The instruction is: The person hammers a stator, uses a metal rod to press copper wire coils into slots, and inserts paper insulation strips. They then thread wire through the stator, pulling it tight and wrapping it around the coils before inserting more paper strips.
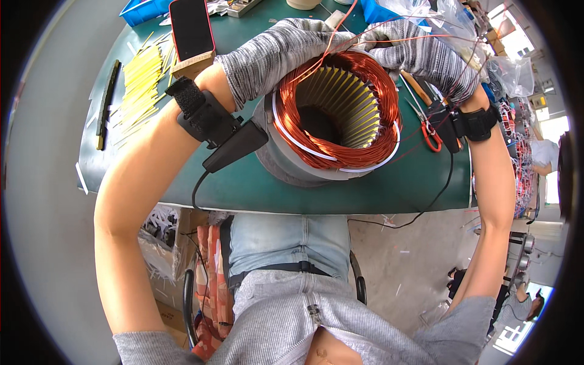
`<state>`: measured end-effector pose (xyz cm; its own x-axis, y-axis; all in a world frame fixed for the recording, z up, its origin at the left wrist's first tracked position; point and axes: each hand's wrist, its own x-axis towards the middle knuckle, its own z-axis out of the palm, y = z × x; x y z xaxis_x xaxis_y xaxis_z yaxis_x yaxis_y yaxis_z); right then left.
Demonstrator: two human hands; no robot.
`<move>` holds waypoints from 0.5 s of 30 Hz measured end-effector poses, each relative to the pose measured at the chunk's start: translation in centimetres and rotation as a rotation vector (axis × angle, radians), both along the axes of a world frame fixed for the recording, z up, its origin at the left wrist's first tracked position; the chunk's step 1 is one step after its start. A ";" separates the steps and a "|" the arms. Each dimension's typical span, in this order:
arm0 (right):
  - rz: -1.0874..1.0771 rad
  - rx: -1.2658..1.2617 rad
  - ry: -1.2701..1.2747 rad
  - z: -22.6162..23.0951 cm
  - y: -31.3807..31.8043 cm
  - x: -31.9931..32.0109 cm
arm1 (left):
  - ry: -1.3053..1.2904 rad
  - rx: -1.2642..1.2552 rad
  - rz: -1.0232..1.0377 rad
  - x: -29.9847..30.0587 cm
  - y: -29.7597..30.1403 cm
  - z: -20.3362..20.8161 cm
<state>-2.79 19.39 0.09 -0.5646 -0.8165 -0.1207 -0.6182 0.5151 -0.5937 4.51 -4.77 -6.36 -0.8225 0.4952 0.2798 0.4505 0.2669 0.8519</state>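
Observation:
A motor stator (pixel 286 159) stands upright on the table in front of me, its grey cylinder topped by a thick ring of copper winding (pixel 380 131). Yellow strips (pixel 359 125) line the slots inside, and white sleeving (pixel 304 148) lies along the near side of the coils. Both hands wear grey striped knit gloves and meet at the winding's far rim. My left hand (pixel 307 38) is closed round loose copper wires (pixel 331 44) there. Opposite it, my right hand (pixel 392 45) has curled fingers at the same wires. The gloves partly hide the fingertips.
Left on the green table (pixel 234 182) are yellow strips (pixel 141 85), a dark bar (pixel 108 104) and a phone (pixel 192 29) on a wooden block. Red-handled scissors (pixel 431 137) lie right of the stator. Blue bins (pixel 145 10) and plastic bags (pixel 447 24) stand behind; a cable (pixel 420 213) hangs from my right wrist device.

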 end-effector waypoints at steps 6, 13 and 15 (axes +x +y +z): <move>0.056 -0.013 -0.032 -0.3 0.3 0.7 | 0.340 -0.224 0.030 -0.6 0.1 -0.4; 0.121 -0.051 0.137 -0.2 0.6 1.0 | 0.479 -0.217 0.024 0.0 -0.3 0.2; 0.139 -0.041 0.193 0.9 -0.7 0.6 | 0.356 -0.379 0.125 0.2 -0.5 0.3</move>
